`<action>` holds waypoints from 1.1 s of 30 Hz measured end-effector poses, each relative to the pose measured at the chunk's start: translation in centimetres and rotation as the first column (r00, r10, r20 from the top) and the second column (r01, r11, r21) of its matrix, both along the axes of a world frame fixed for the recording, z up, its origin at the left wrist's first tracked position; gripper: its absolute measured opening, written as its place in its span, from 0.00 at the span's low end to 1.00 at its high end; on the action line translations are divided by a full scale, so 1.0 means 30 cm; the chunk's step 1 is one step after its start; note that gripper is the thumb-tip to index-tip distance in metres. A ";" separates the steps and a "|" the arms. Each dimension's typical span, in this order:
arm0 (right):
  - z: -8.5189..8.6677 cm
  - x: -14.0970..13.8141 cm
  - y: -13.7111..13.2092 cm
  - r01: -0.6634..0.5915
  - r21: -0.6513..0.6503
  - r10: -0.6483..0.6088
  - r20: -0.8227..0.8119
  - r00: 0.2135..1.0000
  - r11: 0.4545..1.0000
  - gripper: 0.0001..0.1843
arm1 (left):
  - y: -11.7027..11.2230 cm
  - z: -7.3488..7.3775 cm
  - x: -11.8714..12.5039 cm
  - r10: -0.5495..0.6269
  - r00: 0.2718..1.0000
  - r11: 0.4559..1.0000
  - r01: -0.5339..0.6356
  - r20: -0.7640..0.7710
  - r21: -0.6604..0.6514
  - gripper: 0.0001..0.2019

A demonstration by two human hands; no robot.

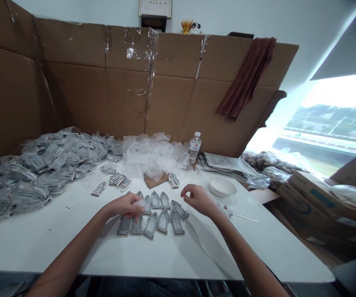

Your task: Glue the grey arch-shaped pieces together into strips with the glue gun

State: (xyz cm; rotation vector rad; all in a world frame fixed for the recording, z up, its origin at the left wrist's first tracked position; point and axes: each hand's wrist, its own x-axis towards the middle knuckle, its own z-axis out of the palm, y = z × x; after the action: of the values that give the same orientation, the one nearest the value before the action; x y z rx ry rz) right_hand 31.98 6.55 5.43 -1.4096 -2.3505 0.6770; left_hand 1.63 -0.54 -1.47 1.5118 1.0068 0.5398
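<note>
Left hand (123,205): fingers clamped on white piece (139,203) over the arches (163,222). Right hand (199,199): fingers curled — can't tell if tips meet. Arches sit in rows toward table (57,239) front edge — best keep wrists raised, rows un-nudged.

The left hand (125,206) and right hand (198,200) are bare, likewise both slim forearms (236,243); clothing (148,287) on the lap is dark (its exact shade is difficult to tell).
</note>
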 end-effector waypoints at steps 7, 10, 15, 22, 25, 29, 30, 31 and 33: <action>-0.071 -0.021 0.016 -0.100 -0.123 0.118 0.149 0.982 0.987 0.11 | -0.001 0.002 0.000 0.014 1.000 1.000 -0.014 -0.018 0.002 0.16; -0.083 -0.030 0.022 -0.098 -0.137 0.116 0.126 0.985 0.986 0.13 | -0.001 0.004 0.000 0.020 1.000 1.000 -0.020 -0.021 0.003 0.17; -0.093 -0.036 0.041 -0.085 -0.206 0.102 0.071 0.992 0.975 0.15 | -0.003 0.005 0.002 0.026 1.000 1.000 -0.026 -0.007 0.009 0.17; -0.102 -0.045 0.038 -0.028 -0.174 0.036 0.041 0.999 0.984 0.11 | -0.006 0.014 0.005 0.023 1.000 1.000 -0.023 0.001 0.016 0.17; -0.079 -0.087 0.001 -0.046 -0.125 0.044 -0.020 0.999 0.991 0.11 | -0.005 0.014 0.009 0.022 1.000 0.999 -0.022 -0.004 0.025 0.16; -0.068 -0.199 -0.078 -0.183 -0.157 0.167 -0.108 0.980 0.970 0.14 | -0.004 0.011 0.013 0.010 1.000 0.999 -0.009 -0.027 0.043 0.14; -0.070 -0.231 -0.099 -0.207 -0.166 0.188 -0.119 0.975 0.964 0.15 | -0.003 0.010 0.014 0.005 0.999 0.999 -0.003 -0.037 0.047 0.13; -0.072 -0.261 -0.118 -0.226 -0.176 0.206 -0.126 0.970 0.958 0.16 | -0.003 0.009 0.015 0.000 0.999 0.999 0.002 -0.049 0.048 0.13; -0.075 -0.311 -0.147 -0.247 -0.188 0.225 -0.132 0.966 0.951 0.15 | -0.002 0.006 0.016 -0.006 0.997 0.999 0.010 -0.074 0.048 0.12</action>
State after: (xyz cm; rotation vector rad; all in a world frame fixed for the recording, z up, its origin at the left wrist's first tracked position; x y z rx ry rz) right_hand 22.63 2.13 3.17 -1.1414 -2.4418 1.0596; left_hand 2.13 -0.59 -1.30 1.5883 1.0505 0.5088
